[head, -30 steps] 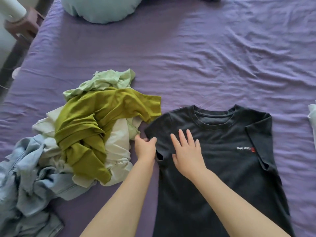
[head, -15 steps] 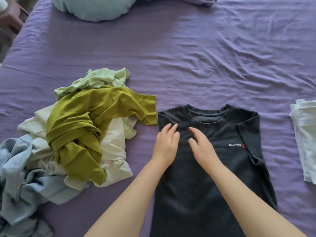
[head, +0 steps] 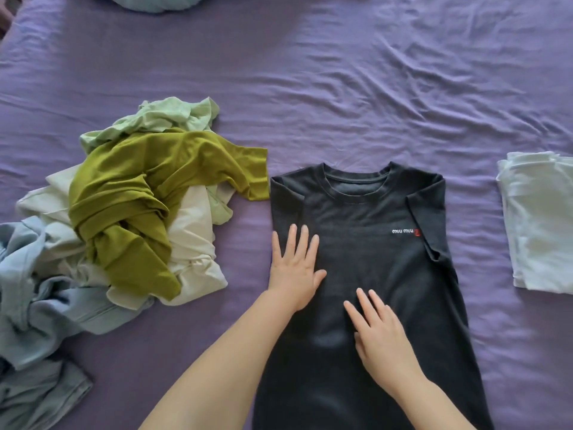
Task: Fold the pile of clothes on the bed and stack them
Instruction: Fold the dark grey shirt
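Dark charcoal cotton T-shirt lies face up on the purple bed sheet, collar away from the person, both short sleeves folded inward over the body; small white lettering with a red mark on its chest. Left hand flat on the shirt's left edge below the folded sleeve, fingers straight and slightly spread, gripping nothing. Right hand flat on the shirt's middle, fingers straight, also gripping nothing. Left of the shirt: unfolded pile, with olive-green top uppermost, over pale mint garment, cream garment and light-blue denim piece. Right of the shirt, apart from it: folded pale-blue stack.
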